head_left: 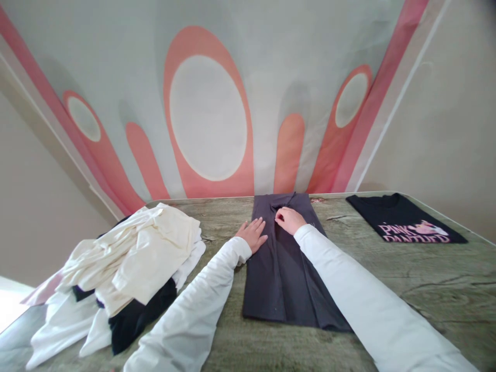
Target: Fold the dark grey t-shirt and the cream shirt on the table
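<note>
A dark grey garment [263, 289], perhaps a shirt, lies lengthwise on the wooden table in front of me, with long creases running down it. My left hand [253, 234] rests flat on its left edge, fingers stretched out. Near the garment's far end, my right hand [290, 220] is closed in a pinch on the cloth, which rises in a small fold by the fingertips. My right forearm covers part of the garment's right side.
A loose heap of cream, white and black clothes [155, 248] sits on the table's left side. On the right lies a folded black T-shirt [403, 214] with pink print. Behind the table [387, 289] rises a wall hanging [209, 119] with pink shapes.
</note>
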The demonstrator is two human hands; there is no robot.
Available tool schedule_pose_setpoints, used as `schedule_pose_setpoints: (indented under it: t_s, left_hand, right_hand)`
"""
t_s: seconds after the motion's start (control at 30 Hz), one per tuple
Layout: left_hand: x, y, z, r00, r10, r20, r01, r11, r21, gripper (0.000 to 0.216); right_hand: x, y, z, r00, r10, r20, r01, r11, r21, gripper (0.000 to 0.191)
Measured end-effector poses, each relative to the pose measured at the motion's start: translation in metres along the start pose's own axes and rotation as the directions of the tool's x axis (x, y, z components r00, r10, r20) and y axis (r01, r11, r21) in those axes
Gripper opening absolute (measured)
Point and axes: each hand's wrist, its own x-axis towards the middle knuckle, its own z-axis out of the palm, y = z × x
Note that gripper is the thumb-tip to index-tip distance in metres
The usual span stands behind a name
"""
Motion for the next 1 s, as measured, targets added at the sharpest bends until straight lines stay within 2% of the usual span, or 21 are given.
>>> schedule_pose_setpoints:
  t_s: [0.1, 0.2, 0.37, 0.63, 0.8, 0.9, 1.0]
  left_hand:
    - [-0.019, 0.003, -0.004, 0.999, 0.04, -0.003, -0.04, 0.999, 0.016, 0.055]
    - [-0.035, 0.003, -0.006, 0.996, 0.088, -0.033, -0.087, 0.996, 0.025, 0.054]
    - [-0.043, 0.001, -0.009, 0.989, 0.131, -0.069, -0.131, 0.991, -0.001, 0.052]
    - [-0.047, 0.0, -0.008, 0.997, 0.033, -0.063, -0.036, 0.998, -0.045, 0.063]
    - [-0.05, 0.003, -0.011, 0.999, 0.016, -0.052, -0.018, 0.999, -0.04, 0.061]
    - [-0.056, 0.012, -0.016, 0.996, 0.077, -0.039, -0.078, 0.996, -0.036, 0.052]
    - [-0.066, 0.026, -0.018, 0.98, 0.196, -0.032, -0.198, 0.978, -0.06, 0.048]
  right_hand:
    - [-0.012, -0.003, -0.01, 0.976, -0.195, 0.097, 0.192, 0.981, 0.037, 0.009]
    - [-0.031, -0.009, -0.023, 0.918, -0.373, 0.138, 0.372, 0.928, 0.031, 0.014]
    - [-0.055, -0.024, -0.033, 0.828, -0.537, 0.162, 0.557, 0.82, -0.133, 0.018]
    - [-0.061, -0.025, -0.023, 0.78, -0.62, 0.086, 0.61, 0.721, -0.329, 0.024]
    - [-0.063, -0.02, -0.024, 0.822, -0.565, 0.067, 0.552, 0.763, -0.337, 0.022]
    - [-0.068, -0.023, -0.028, 0.827, -0.555, 0.086, 0.552, 0.774, -0.31, 0.018]
    - [-0.078, -0.03, -0.032, 0.788, -0.606, 0.109, 0.608, 0.738, -0.293, 0.019]
